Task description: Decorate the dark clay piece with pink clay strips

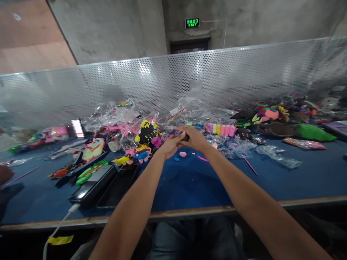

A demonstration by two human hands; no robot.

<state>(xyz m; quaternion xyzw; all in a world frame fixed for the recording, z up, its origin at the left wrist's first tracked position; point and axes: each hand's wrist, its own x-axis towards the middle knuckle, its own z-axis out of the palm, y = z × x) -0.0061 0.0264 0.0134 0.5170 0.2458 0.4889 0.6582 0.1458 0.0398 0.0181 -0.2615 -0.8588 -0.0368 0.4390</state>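
My left hand (171, 145) and my right hand (193, 138) meet over the blue table (189, 184), fingers closed around a small dark purple piece (185, 137), partly hidden by the fingers. Just below them lie a pink lump (183, 154), a small blue bit (177, 159) and a thin magenta strip (202, 158). Left of my left hand sits a black clay figure with yellow spots (148, 135). Behind my right hand stands a row of coloured clay pieces (221, 129).
A phone (119, 186) and a power bank with a cable (92, 184) lie at the front left. Crumpled plastic bags (282, 155) and a magenta stick (249, 165) are on the right. A perforated metal screen (162, 79) stands behind. Another person's hand (5, 174) shows at the far left.
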